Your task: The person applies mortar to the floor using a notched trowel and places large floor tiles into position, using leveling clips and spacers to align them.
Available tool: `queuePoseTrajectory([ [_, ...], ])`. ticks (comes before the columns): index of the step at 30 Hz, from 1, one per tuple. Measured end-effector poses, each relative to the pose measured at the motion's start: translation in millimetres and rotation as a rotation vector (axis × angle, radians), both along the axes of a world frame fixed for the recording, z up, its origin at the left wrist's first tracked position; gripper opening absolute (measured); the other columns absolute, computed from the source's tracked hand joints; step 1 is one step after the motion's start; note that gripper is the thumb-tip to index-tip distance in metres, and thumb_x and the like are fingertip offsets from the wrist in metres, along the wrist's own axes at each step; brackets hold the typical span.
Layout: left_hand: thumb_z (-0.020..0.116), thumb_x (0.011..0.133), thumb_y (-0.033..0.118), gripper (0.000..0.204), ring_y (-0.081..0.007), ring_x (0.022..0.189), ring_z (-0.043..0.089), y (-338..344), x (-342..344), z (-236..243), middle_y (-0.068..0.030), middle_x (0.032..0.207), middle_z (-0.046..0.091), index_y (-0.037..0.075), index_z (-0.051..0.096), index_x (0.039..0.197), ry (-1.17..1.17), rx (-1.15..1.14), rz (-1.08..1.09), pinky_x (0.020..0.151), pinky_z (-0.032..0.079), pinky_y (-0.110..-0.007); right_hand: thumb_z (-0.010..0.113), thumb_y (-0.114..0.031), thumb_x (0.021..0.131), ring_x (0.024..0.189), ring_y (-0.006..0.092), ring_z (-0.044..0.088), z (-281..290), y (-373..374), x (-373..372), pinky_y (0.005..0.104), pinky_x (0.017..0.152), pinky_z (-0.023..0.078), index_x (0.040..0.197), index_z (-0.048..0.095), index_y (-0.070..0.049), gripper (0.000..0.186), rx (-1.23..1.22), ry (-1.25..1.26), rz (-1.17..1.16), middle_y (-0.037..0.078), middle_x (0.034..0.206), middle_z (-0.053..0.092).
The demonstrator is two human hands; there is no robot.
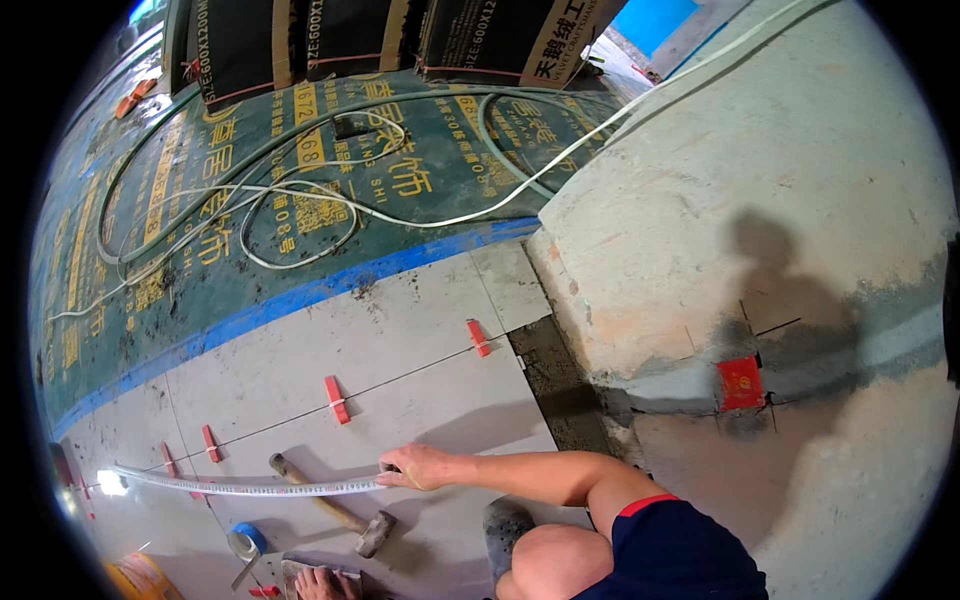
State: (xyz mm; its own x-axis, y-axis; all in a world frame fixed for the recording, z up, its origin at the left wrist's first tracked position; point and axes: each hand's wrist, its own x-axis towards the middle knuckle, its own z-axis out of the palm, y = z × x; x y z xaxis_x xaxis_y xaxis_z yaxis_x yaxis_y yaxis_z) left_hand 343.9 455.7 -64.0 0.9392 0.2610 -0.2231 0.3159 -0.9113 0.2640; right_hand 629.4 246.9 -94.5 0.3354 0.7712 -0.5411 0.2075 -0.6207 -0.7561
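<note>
My right hand (pixel 415 468) reaches left over the floor tiles, fingers closed on one end of a measuring tape (pixel 270 490). Its white blade runs left, bowing slightly, toward a bright glare spot. Beneath the tape lies a mallet (pixel 374 535) with a wooden handle. At the lower edge my left hand (pixel 322 584) lies with fingers apart on a flat grey piece (pixel 293 572), partly cut off by the frame. Left of it are a blue roll of tape (pixel 246 541) and a red levelling wedge (pixel 265 592).
Red levelling wedges (pixel 337 400) stand along the tile joint. A dark mortar strip (pixel 560 385) borders the tiles before the rough wall (pixel 760 180), which carries a red box (pixel 740 384). Beyond blue tape, hoses and cables (pixel 300 190) cross green floor sheeting (pixel 80 260). Black cartons (pixel 355 40) stand behind.
</note>
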Motion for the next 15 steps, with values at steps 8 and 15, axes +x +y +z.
queuePoseTrajectory([
  [8,0.056,0.081,0.03,0.027,-0.0372,0.092,0.051,1,-6,-4,-0.0188,0.097,0.057,0.005,0.06,0.092,0.06,-0.024,0.029,0.082,0.039,-0.048,0.053,-0.012,0.084,0.094,0.0365,0.056,-9,-148,166,0.0423,0.078,0.046,0.115,0.05,-0.005,0.032,-0.388,-0.799,-0.782,0.019,0.105,0.056],
  [15,0.058,0.078,0.03,0.029,-0.038,0.089,0.051,7,-19,-26,-0.018,0.094,0.055,0.005,0.059,0.094,0.002,0.012,0.015,0.077,0.04,-0.048,0.05,-0.004,0.085,0.115,0.0318,0.048,-17,-223,199,0.0386,0.091,0.045,0.12,0.052,-0.005,0.035,-0.592,-0.808,-0.315,0.019,0.127,0.048],
])
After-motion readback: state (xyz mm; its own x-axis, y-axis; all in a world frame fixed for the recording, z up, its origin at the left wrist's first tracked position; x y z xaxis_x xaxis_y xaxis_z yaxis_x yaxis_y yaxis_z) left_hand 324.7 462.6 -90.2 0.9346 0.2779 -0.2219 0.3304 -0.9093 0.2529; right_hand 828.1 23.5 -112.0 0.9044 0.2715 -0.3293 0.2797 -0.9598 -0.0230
